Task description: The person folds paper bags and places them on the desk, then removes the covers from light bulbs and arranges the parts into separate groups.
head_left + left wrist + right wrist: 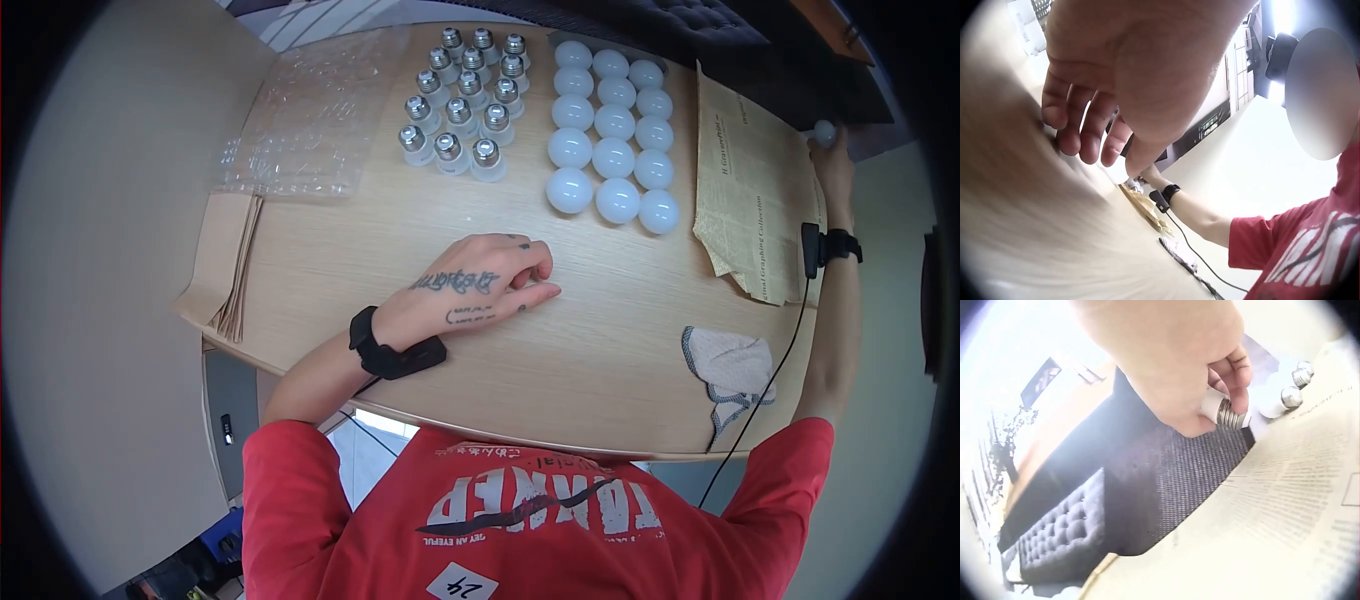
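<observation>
At the far right end of the table, the right hand holds a bulb. In the right wrist view that hand pinches the bulb around its metal screw base, beside two other bulbs. The left hand rests over the table, fingers loosely bent and holding nothing; the left wrist view shows its fingers hanging relaxed. Ahead of it stand rows of bulbs with screw bases up and rows of round white globes.
Printed brown paper lies beside the right forearm. A grey cloth lies near the front edge, with a cable passing over it. Clear plastic packaging and folded brown cardboard are at the left.
</observation>
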The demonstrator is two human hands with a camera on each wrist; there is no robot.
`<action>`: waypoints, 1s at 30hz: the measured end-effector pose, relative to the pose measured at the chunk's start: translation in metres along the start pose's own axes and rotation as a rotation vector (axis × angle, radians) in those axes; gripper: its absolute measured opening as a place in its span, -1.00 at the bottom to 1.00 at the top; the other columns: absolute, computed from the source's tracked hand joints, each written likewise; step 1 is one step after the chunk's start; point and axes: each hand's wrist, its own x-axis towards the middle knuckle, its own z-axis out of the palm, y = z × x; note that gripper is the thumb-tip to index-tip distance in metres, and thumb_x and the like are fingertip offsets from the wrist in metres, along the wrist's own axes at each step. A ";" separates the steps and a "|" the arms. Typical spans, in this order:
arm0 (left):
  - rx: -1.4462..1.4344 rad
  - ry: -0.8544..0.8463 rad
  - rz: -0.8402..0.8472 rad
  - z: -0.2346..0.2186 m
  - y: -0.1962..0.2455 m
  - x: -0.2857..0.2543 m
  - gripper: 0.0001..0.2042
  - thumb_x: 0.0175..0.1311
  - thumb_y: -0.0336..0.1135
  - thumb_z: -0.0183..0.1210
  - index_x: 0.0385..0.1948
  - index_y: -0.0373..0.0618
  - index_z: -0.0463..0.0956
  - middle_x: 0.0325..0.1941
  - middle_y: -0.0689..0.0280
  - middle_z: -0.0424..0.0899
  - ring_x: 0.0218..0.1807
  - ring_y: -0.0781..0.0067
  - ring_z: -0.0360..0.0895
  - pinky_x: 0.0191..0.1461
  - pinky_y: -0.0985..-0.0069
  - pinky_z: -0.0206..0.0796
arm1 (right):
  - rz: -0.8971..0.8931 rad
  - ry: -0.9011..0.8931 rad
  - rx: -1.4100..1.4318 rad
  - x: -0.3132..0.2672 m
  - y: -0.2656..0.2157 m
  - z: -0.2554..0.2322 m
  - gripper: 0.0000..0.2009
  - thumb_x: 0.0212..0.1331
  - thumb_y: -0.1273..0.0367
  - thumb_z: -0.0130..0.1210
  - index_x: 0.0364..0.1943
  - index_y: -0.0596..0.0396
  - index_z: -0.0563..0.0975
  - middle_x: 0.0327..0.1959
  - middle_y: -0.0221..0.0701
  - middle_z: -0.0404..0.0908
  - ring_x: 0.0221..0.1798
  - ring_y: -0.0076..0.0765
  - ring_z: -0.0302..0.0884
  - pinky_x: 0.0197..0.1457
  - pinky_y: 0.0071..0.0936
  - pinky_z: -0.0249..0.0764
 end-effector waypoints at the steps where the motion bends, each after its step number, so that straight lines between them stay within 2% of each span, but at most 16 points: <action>1: -0.010 0.001 0.000 0.000 0.000 0.000 -0.77 0.31 -0.15 0.28 -0.30 -0.13 0.59 -0.47 0.27 0.61 -0.42 0.38 0.56 -0.31 0.45 0.40 | 0.005 -0.018 0.064 -0.012 -0.020 -0.021 -0.29 0.16 0.12 0.17 0.43 -0.07 0.25 -0.12 0.02 0.70 -0.04 0.10 0.69 0.09 -0.09 0.54; 3: -0.035 0.001 0.005 0.000 0.001 0.002 -0.77 0.32 -0.14 0.28 -0.30 -0.12 0.59 -0.49 0.29 0.60 -0.45 0.41 0.55 -0.33 0.46 0.38 | 0.016 -0.050 0.185 -0.036 -0.057 -0.058 -0.29 0.13 0.15 0.19 0.42 -0.09 0.28 -0.20 -0.09 0.71 -0.16 -0.10 0.72 0.03 -0.19 0.56; 4: -0.054 0.008 0.007 0.001 0.002 0.003 -0.77 0.32 -0.14 0.28 -0.30 -0.12 0.59 -0.50 0.30 0.60 -0.46 0.43 0.55 -0.34 0.47 0.38 | 0.005 -0.032 0.256 -0.048 -0.072 -0.071 -0.32 0.11 0.21 0.21 0.40 -0.11 0.33 -0.29 -0.23 0.69 -0.28 -0.35 0.68 -0.04 -0.34 0.56; 7: -0.106 0.021 -0.002 0.000 0.004 0.007 -0.78 0.32 -0.15 0.28 -0.31 -0.12 0.60 -0.51 0.32 0.61 -0.49 0.48 0.52 -0.35 0.51 0.35 | -0.104 -0.029 0.396 -0.074 -0.101 -0.097 -0.33 0.11 0.20 0.23 0.39 -0.14 0.34 -0.27 -0.25 0.69 -0.26 -0.36 0.68 -0.04 -0.37 0.56; 11: -0.200 0.026 -0.030 -0.001 0.009 0.014 -0.78 0.33 -0.15 0.29 -0.31 -0.11 0.59 -0.51 0.39 0.59 -0.49 0.57 0.49 -0.35 0.58 0.31 | -0.189 -0.055 0.632 -0.111 -0.136 -0.110 -0.41 0.13 0.25 0.31 0.29 -0.11 0.42 -0.20 -0.36 0.68 -0.22 -0.46 0.66 -0.04 -0.44 0.54; 12: -0.236 0.027 -0.036 0.000 0.010 0.016 -0.78 0.33 -0.16 0.29 -0.30 -0.11 0.59 -0.52 0.41 0.59 -0.49 0.60 0.48 -0.35 0.59 0.30 | -0.186 -0.048 0.616 -0.121 -0.147 -0.115 -0.44 0.10 0.29 0.36 0.23 -0.08 0.45 -0.18 -0.40 0.66 -0.16 -0.51 0.64 -0.04 -0.48 0.54; 15: -0.354 0.038 -0.098 0.005 0.010 0.021 -0.78 0.35 -0.14 0.28 -0.26 -0.10 0.58 -0.49 0.47 0.58 -0.46 0.68 0.47 -0.35 0.62 0.28 | -0.222 -0.105 0.746 -0.157 -0.181 -0.126 -0.47 0.08 0.31 0.40 0.15 0.00 0.46 -0.15 -0.38 0.63 -0.12 -0.48 0.63 -0.04 -0.48 0.54; 16: -0.394 0.036 -0.093 0.007 0.008 0.021 -0.76 0.39 -0.16 0.25 -0.13 -0.11 0.53 -0.43 0.44 0.60 -0.42 0.70 0.48 -0.34 0.64 0.29 | -0.231 -0.159 0.837 -0.171 -0.193 -0.130 -0.48 0.07 0.31 0.41 0.12 0.02 0.46 -0.14 -0.38 0.62 -0.12 -0.47 0.63 -0.05 -0.48 0.54; 18: -0.620 0.007 -0.144 0.010 0.007 0.023 -0.71 0.46 -0.11 0.16 -0.02 -0.12 0.46 -0.34 0.36 0.61 -0.39 0.65 0.51 -0.31 0.63 0.33 | -0.239 -0.273 1.022 -0.201 -0.218 -0.136 -0.50 0.04 0.33 0.43 0.06 0.06 0.46 -0.13 -0.37 0.59 -0.10 -0.44 0.62 -0.05 -0.47 0.54; 22: -0.987 0.009 -0.142 0.021 0.004 0.021 -0.61 0.57 0.00 -0.05 0.15 -0.12 0.33 -0.19 0.21 0.61 -0.33 0.53 0.57 -0.27 0.59 0.41 | -0.309 -0.377 1.093 -0.256 -0.257 -0.130 -0.48 0.06 0.33 0.44 0.06 0.10 0.41 -0.11 -0.35 0.56 -0.09 -0.42 0.61 -0.05 -0.47 0.55; 25: -1.227 -0.054 -0.156 0.023 0.005 0.019 -0.56 0.59 0.07 -0.15 0.17 -0.10 0.31 -0.19 0.21 0.58 -0.31 0.47 0.58 -0.26 0.56 0.44 | -0.303 -0.466 1.207 -0.283 -0.276 -0.119 -0.42 0.07 0.31 0.45 0.11 0.09 0.36 -0.09 -0.33 0.55 -0.07 -0.43 0.60 -0.02 -0.46 0.54; 28: -1.301 -0.076 -0.137 0.028 0.001 0.017 -0.59 0.59 0.06 -0.12 0.13 -0.10 0.33 -0.25 0.26 0.54 -0.33 0.51 0.55 -0.28 0.57 0.43 | -0.275 -0.541 1.257 -0.295 -0.286 -0.113 -0.34 0.06 0.26 0.47 0.16 0.12 0.31 -0.08 -0.27 0.55 -0.05 -0.41 0.60 -0.01 -0.44 0.54; 30: -1.255 -0.023 -0.160 0.028 0.000 0.018 -0.61 0.58 0.06 -0.09 0.07 -0.10 0.34 -0.30 0.30 0.52 -0.37 0.53 0.53 -0.29 0.59 0.41 | -0.455 -0.369 1.133 -0.296 -0.288 -0.112 -0.34 0.08 0.26 0.46 0.19 0.11 0.30 -0.08 -0.25 0.55 -0.06 -0.39 0.61 -0.02 -0.44 0.55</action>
